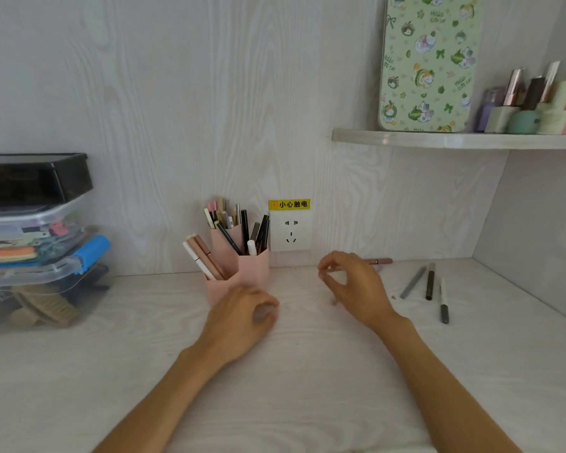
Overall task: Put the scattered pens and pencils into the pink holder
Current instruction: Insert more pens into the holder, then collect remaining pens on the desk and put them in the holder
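So the pink holder (239,266) sits at the back of the bench (307,371) against the wall, already pretty stuffed with pens. What's left loose is all off to the right: a grey pencil (413,282), a dark pen (430,281) and a white-and-black pen (443,300) lying close together, long axes running roughly front to back, plus a pinkish pen (378,261) lying sideways along the wall. The right hand (350,284) is clearly the nearer one, with those three just to its right; its fingers (324,266) are curled in a loose pinch, and it's too blurry to tell if anything thin is in them. The left hand (242,317) rests low in front of the holder, fingers curled in, seemingly holding nothing. Looks like a short sideways reach rightward comes next.
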### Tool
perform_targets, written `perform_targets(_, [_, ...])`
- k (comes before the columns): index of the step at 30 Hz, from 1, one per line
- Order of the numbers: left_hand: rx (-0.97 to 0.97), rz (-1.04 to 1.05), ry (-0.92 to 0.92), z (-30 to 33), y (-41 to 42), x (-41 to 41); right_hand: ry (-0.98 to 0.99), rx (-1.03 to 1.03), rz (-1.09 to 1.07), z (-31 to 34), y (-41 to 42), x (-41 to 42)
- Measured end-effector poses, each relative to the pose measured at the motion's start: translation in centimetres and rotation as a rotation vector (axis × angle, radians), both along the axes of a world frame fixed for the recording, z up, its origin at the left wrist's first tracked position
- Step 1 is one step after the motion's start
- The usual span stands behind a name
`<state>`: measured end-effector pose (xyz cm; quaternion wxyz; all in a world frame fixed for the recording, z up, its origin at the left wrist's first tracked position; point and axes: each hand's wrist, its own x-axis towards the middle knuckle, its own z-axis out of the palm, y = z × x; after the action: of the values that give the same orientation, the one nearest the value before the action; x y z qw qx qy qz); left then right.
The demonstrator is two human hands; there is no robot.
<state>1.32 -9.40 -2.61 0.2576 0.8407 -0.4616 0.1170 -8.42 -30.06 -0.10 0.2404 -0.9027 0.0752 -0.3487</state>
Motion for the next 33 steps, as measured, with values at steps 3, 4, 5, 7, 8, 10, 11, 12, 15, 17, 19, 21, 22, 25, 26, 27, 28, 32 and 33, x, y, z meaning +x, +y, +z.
perform_targets(3, [-0.009, -0.088, 0.088, -0.4, 2.0, 1.0, -0.386, 0.356, 0.017, 2.7, 1.8, -0.2])
perform_targets(4, [-0.018, -0.106, 0.116, -0.3, 2.2, 1.1, -0.503, 0.467, 0.045, 3.9, 2.7, 0.0])
perform_targets(5, [-0.026, -0.106, 0.131, -0.3, 2.3, 1.1, -0.602, 0.546, 0.077, 5.1, 3.6, 0.4])
perform_targets(7, [-0.037, -0.084, 0.131, -0.2, 2.2, 1.0, -0.759, 0.658, 0.149, 7.6, 5.7, 1.7])
perform_targets(8, [-0.043, -0.078, 0.125, -0.2, 2.1, 0.9, -0.811, 0.697, 0.175, 8.8, 6.7, 2.5])
perform_targets(10, [-0.055, -0.080, 0.121, -0.4, 2.2, 0.9, -0.846, 0.713, 0.205, 10.6, 8.6, 4.5])
perform_targets(11, [-0.060, -0.085, 0.120, -0.4, 2.1, 0.8, -0.820, 0.679, 0.200, 11.1, 9.2, 5.4])
perform_targets(12, [-0.067, -0.086, 0.120, -0.4, 2.2, 0.7, -0.763, 0.610, 0.179, 11.4, 9.9, 6.4])
perform_targets(15, [-0.093, -0.087, 0.103, -0.3, 2.4, 0.6, -0.459, 0.275, 0.084, 10.9, 11.1, 9.0])
perform_targets(17, [-0.109, -0.087, 0.099, -0.3, 2.4, 0.7, -0.301, 0.102, 0.035, 10.0, 11.4, 10.1])
perform_targets(19, [-0.119, -0.088, 0.096, -0.4, 2.4, 0.7, -0.214, -0.058, -0.054, 9.1, 11.0, 10.6])
perform_targets(21, [-0.121, -0.081, 0.090, -0.4, 2.4, 0.7, -0.145, -0.233, -0.089, 8.2, 10.2, 10.6])
perform_targets(22, [-0.117, -0.076, 0.088, -0.4, 2.4, 0.7, -0.110, -0.297, -0.074, 7.8, 9.8, 10.5])
perform_targets(25, [-0.103, -0.042, 0.078, -0.4, 2.1, 0.6, -0.020, -0.441, 0.006, 7.3, 8.1, 8.9])
perform_targets(26, [-0.109, -0.012, 0.081, -0.3, 1.8, 0.4, 0.000, -0.471, 0.026, 7.2, 7.2, 8.1])
perform_targets(27, [-0.114, 0.024, 0.088, -0.3, 1.5, 0.2, 0.001, -0.453, 0.034, 6.9, 6.1, 7.2])
perform_targets(28, [-0.111, 0.062, 0.095, -0.1, 1.0, -0.2, -0.017, -0.388, 0.018, 6.5, 4.9, 6.3])
perform_targets(32, [0.011, 0.122, 0.123, 0.9, -2.3, -1.8, 0.001, -0.074, -0.314, 3.4, -1.4, 2.5])
perform_targets(33, [0.034, 0.114, 0.143, 1.1, -3.5, -2.2, 0.067, -0.022, -0.399, 2.4, -2.8, 1.7])
